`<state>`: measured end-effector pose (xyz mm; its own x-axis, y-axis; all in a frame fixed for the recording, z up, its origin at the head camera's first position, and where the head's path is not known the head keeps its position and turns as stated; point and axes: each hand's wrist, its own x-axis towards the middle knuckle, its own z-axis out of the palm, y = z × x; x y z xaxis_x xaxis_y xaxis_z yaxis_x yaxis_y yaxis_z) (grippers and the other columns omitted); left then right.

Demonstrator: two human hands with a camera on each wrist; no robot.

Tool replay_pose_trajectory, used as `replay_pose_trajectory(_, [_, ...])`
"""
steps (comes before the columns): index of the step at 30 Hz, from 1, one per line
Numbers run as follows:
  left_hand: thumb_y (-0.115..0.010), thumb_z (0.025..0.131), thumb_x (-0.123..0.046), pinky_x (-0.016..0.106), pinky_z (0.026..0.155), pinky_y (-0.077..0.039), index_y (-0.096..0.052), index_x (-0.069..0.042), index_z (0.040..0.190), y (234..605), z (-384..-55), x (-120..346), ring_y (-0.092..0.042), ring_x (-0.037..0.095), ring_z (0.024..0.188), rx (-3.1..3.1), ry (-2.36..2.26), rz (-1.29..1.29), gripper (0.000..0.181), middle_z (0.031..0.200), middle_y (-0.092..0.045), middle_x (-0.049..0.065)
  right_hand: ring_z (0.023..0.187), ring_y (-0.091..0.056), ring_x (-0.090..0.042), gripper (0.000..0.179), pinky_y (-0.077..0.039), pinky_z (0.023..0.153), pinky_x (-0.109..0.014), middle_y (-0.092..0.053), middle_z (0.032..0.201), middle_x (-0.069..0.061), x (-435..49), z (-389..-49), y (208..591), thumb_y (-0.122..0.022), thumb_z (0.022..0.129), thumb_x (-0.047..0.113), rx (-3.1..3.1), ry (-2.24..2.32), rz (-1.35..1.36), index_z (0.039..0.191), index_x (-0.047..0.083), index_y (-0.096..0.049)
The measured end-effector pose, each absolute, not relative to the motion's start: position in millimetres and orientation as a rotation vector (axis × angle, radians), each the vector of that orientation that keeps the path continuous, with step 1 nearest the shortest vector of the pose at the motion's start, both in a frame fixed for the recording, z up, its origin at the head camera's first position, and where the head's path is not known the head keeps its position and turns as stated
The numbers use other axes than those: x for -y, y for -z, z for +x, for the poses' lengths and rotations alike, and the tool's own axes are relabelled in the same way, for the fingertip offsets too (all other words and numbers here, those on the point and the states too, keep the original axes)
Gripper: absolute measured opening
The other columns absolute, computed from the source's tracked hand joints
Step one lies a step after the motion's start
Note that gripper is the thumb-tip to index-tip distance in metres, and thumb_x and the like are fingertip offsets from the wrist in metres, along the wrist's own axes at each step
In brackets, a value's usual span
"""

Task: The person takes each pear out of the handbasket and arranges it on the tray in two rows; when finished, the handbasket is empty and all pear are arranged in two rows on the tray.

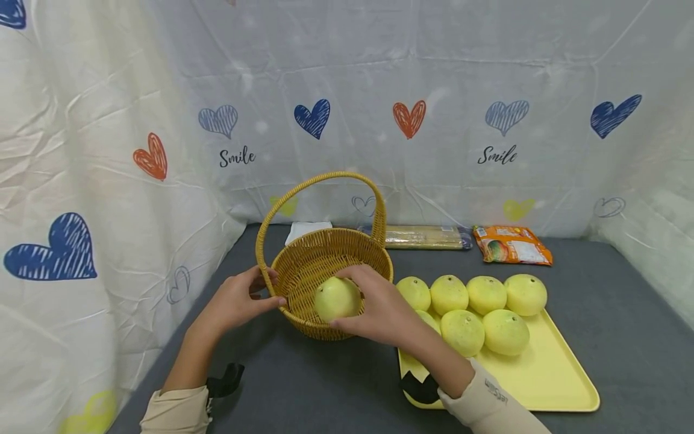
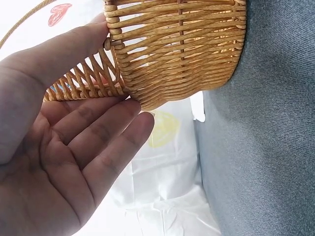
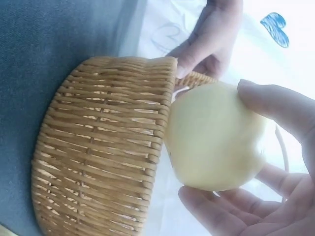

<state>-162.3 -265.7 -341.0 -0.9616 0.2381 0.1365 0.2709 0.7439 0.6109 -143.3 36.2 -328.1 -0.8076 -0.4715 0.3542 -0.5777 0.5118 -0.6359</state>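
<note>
A wicker basket with a tall arched handle stands on the dark cloth. My left hand pinches its left side where the handle meets the rim, the thumb on the rim and the fingers outside, as the left wrist view of that hand shows. Over the basket's opening, my right hand grips a round pale yellow-green fruit that looks like a small pomelo. In the right wrist view the fruit sits between thumb and fingers, at the level of the rim. No other fruit shows inside the basket.
To the right, a yellow tray bears several like fruits, partly behind my right forearm. Along the back lie an orange packet, a long clear-wrapped pack and a white item. A heart-printed curtain hangs behind.
</note>
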Motion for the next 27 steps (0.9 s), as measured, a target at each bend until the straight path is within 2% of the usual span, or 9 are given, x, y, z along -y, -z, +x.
replay_pose_trajectory(17, [-0.083, 0.084, -0.038, 0.052, 0.095, -0.053, -0.060, -0.003, 0.126, 343, -163, 268, -0.063, 0.034, 0.116, 2.897, 1.016, -0.407, 0.059, 0.124, -0.066, 0.016, 0.101, -0.057, -0.012, 0.068, -0.056, 0.080, -0.037, -0.056, 0.125, 0.006, -57, -132, 324, -0.092, 0.074, 0.027, 2.567, -1.229, 0.947, 0.132, 0.021, -0.057])
replay_pose_trajectory(27, [-0.083, 0.084, -0.038, 0.052, 0.095, -0.053, -0.060, -0.003, 0.127, 345, -164, 269, -0.063, 0.034, 0.116, 2.898, 1.025, -0.407, 0.060, 0.124, -0.065, 0.016, 0.103, -0.057, -0.013, 0.068, -0.056, 0.084, -0.038, -0.056, 0.125, 0.002, -77, -126, 325, -0.092, 0.075, 0.027, 2.601, -1.279, 0.897, 0.133, 0.018, -0.057])
